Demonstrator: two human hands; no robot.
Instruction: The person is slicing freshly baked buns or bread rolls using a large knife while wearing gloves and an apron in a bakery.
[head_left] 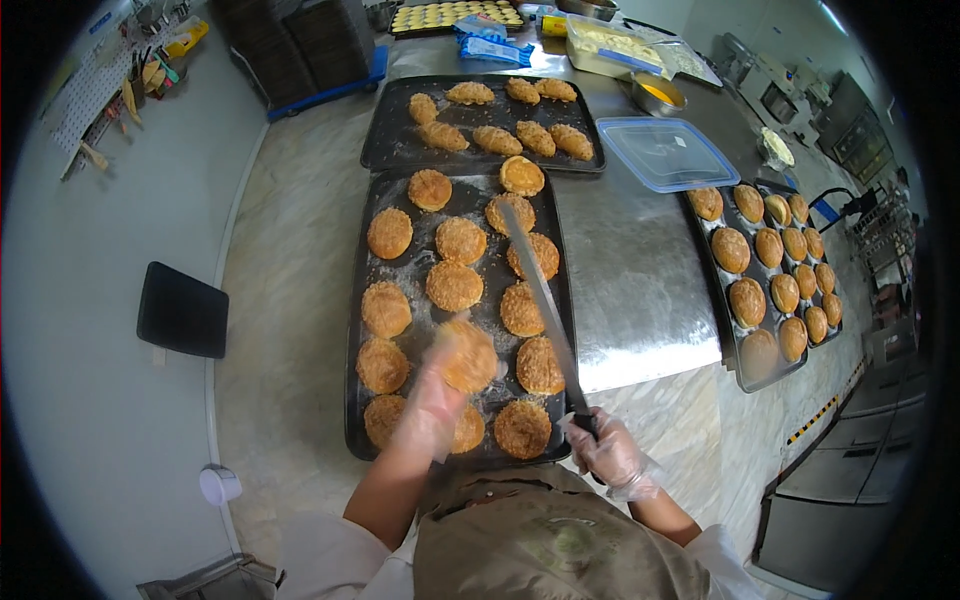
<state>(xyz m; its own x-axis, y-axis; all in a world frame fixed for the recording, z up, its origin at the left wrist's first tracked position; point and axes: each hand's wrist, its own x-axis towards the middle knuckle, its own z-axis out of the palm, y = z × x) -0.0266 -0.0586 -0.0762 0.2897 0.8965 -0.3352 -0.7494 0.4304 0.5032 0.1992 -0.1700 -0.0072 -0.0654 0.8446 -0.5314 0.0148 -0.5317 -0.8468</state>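
Note:
My left hand (430,408), in a clear plastic glove, is closed on a round crumb-topped bun (467,356), held over the near black baking tray (357,437); both look smeared by motion. Rows of similar buns (523,429) sit on that tray, with pale crumbs and powder scattered between them. In my gloved right hand (610,455), at the tray's near right corner, is the black handle of a long bread knife (545,300). Its blade points away from me, slanting above the right-hand column of buns.
Beyond is a second black tray (392,150) with crescent-shaped pastries. A clear lid with a blue rim (668,155) lies on the steel table (640,300). More plain buns fill a tray (752,375) at right. Farther back stand a tub of cream (612,48) and a metal bowl (658,95).

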